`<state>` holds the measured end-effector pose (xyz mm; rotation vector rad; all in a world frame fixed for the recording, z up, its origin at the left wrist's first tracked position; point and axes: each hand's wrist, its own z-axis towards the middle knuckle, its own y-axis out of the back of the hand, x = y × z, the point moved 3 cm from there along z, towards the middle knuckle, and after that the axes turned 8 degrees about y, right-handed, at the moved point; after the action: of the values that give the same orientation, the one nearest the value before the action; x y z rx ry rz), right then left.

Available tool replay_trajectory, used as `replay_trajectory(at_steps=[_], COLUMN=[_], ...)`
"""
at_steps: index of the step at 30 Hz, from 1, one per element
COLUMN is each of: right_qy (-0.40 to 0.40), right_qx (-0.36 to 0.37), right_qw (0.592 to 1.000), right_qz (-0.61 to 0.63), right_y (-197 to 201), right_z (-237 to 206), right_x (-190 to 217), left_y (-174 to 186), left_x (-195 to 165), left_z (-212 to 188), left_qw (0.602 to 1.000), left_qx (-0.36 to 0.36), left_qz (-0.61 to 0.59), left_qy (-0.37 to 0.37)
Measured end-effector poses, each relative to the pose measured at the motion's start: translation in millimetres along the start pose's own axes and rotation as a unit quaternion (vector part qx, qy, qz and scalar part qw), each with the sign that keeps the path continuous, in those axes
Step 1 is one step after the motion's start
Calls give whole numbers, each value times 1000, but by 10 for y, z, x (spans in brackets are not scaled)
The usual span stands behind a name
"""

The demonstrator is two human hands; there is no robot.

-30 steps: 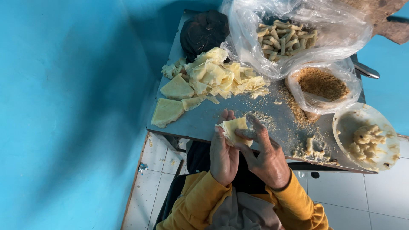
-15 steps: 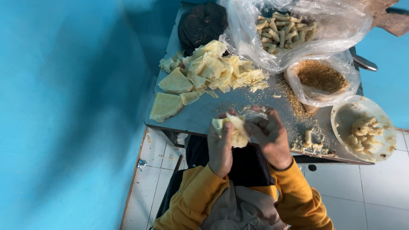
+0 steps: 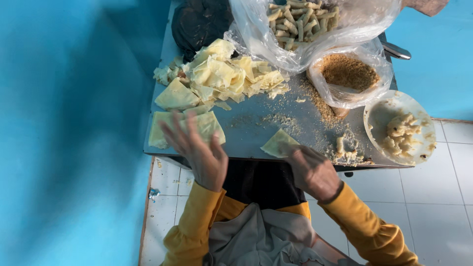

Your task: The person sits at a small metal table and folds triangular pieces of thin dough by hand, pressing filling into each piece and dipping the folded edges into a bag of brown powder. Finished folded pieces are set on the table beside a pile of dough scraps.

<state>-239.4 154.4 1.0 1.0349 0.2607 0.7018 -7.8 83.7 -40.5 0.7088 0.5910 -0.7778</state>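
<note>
My left hand (image 3: 199, 150) hovers with fingers spread over a flat pale yellow wrapper sheet (image 3: 209, 124) at the near left of the grey tray (image 3: 246, 130). It holds nothing. My right hand (image 3: 311, 170) rests at the tray's near edge, its fingers on a small folded yellow wrapper (image 3: 278, 143) lying on the tray. A heap of torn yellow wrapper pieces (image 3: 224, 74) lies farther back.
A clear bag of breadcrumbs (image 3: 349, 73) and a larger bag of coated rolls (image 3: 300, 19) sit at the back right. A white plate (image 3: 377, 118) with pale filling stands right. Dark bag (image 3: 199, 22) at back left. Blue wall on the left, white tiled floor below.
Both hands held one wrapper together above the tray edge. Now they have parted: the left moved left over the flat sheet, the right lowered the wrapper onto the tray.
</note>
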Motion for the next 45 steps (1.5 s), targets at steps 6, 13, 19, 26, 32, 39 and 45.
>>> replay_trajectory(at_steps=[6,13,19,26,32,39,45], right_qy=[-196,-175,-57,183,120,118,194], right_qx=[6,56,136,237,187,162,233], right_qw=[951,953,989,850,937,954,852], right_qz=[238,242,6,-434,-270,-224,-427], right_y=[107,-64,-156,-285,29,0,-60], right_z=[-214,-114,-46,-65,-40,-94,-41], right_x=[-379,-513,-486,-469,-549,-544,-561], left_y=[-327,-424,-495,-509,-424,-457,-477], left_x=[-250,-247,-215,-241,-249,-258,-310], left_z=[-328,-424,-419,-410,-396,-417,-423], left_qw=[945,920,920,918,921,920,919], left_qx=[252,274,282,280,287,296,303], left_qz=[29,30,-9,-27,-68,-78,-77], left_qy=[-206,-278,-271,-279,-255,-244,-242])
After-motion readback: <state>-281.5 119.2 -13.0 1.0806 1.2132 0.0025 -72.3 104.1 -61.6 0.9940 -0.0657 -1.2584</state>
